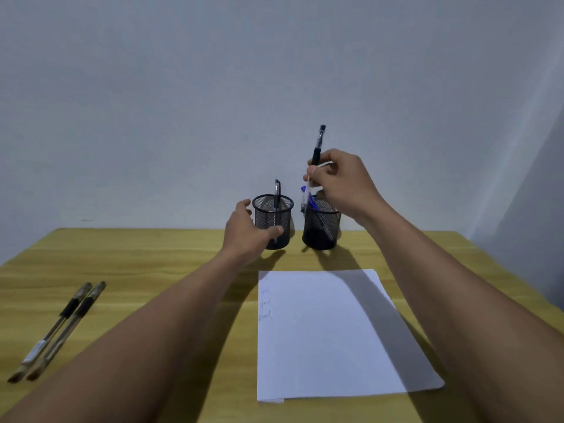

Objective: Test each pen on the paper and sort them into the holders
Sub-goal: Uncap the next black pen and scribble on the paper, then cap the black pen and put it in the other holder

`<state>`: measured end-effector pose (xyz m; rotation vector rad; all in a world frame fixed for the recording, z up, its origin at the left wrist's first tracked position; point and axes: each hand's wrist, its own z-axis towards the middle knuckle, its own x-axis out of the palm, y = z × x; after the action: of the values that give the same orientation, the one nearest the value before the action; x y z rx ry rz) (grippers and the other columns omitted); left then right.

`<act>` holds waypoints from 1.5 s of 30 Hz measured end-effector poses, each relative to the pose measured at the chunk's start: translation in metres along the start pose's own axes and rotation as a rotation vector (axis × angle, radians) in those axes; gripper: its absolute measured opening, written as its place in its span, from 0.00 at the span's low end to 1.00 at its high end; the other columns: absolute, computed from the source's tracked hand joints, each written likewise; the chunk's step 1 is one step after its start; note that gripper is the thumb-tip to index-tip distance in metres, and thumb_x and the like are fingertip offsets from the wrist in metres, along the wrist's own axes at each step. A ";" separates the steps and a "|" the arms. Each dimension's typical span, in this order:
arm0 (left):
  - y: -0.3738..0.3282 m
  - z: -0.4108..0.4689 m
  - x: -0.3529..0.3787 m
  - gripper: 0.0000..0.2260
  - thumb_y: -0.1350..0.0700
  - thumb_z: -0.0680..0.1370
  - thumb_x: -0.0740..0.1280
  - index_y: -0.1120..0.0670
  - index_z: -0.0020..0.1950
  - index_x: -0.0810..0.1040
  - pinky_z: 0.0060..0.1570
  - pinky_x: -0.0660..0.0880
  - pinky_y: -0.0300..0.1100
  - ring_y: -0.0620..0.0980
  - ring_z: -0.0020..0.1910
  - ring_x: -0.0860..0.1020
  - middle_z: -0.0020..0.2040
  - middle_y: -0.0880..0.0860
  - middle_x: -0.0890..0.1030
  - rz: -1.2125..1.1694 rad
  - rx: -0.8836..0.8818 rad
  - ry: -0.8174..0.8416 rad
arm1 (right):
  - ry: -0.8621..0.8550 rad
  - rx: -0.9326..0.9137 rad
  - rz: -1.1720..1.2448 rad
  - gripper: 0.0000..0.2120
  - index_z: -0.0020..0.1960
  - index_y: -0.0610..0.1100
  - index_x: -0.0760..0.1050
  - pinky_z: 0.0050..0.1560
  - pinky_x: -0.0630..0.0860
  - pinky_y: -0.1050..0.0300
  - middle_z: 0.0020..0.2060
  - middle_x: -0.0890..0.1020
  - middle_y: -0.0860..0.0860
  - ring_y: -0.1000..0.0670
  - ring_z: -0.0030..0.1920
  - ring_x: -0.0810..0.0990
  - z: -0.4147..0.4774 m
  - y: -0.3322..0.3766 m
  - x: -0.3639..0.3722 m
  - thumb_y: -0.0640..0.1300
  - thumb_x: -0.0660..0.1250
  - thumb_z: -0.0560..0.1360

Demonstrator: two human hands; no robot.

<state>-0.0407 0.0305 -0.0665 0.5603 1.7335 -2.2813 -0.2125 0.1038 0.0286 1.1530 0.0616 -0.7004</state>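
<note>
The wooden counter point(171, 248) ends at a pale wall along its far edge, and two black mesh holders stand close to that edge, side by side with a narrow gap between them. Much of the left half of the counter is bare wood; near its left edge two capped pens point(59, 329) lie parallel and touching, slanting toward the near left corner. A white sheet of paper point(329, 334) lies right of centre, its far edge short of the holders, partly under the shadow of the right forearm.

The left holder point(272, 221) contains one dark pen point(276, 196) standing nearly upright. The left hand point(247, 230) wraps around this holder's left side, thumb pressed on the front mesh. The right holder point(322, 227) holds a dark pen leaning inside and a blue-capped pen point(304, 198) at its rim. The right hand point(341, 181) hovers over that holder, its grip closed on a black pen point(317, 148) pointing upward.

Three short lines of faint handwriting point(265, 303) sit near the paper's left edge, too small to read. A label on one loose pen is illegible.
</note>
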 end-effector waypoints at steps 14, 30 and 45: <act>0.026 0.029 0.022 0.30 0.55 0.68 0.80 0.54 0.66 0.72 0.50 0.75 0.38 0.47 0.51 0.79 0.55 0.47 0.79 -0.095 0.054 -0.026 | 0.072 0.153 -0.172 0.05 0.42 0.45 0.82 0.51 0.84 0.46 0.43 0.87 0.45 0.43 0.46 0.87 0.054 -0.026 0.074 0.41 0.69 0.75; 0.017 -0.028 -0.063 0.29 0.52 0.75 0.74 0.54 0.74 0.70 0.61 0.75 0.47 0.52 0.63 0.77 0.67 0.53 0.77 0.194 0.039 -0.118 | 0.417 -0.107 -0.445 0.21 0.70 0.48 0.75 0.58 0.75 0.53 0.61 0.82 0.49 0.47 0.61 0.80 -0.001 0.015 0.072 0.50 0.70 0.78; 0.070 -0.188 -0.210 0.19 0.46 0.74 0.71 0.52 0.62 0.79 0.52 0.77 0.48 0.52 0.52 0.80 0.55 0.52 0.82 0.686 -0.107 -0.349 | 0.926 -0.512 -0.547 0.19 0.70 0.52 0.76 0.57 0.75 0.51 0.63 0.81 0.46 0.44 0.59 0.80 -0.098 0.071 0.248 0.46 0.67 0.79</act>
<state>0.2079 0.1804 -0.0819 0.5783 1.2332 -1.6725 0.0506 0.0849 -0.0524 0.8703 1.3025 -0.5164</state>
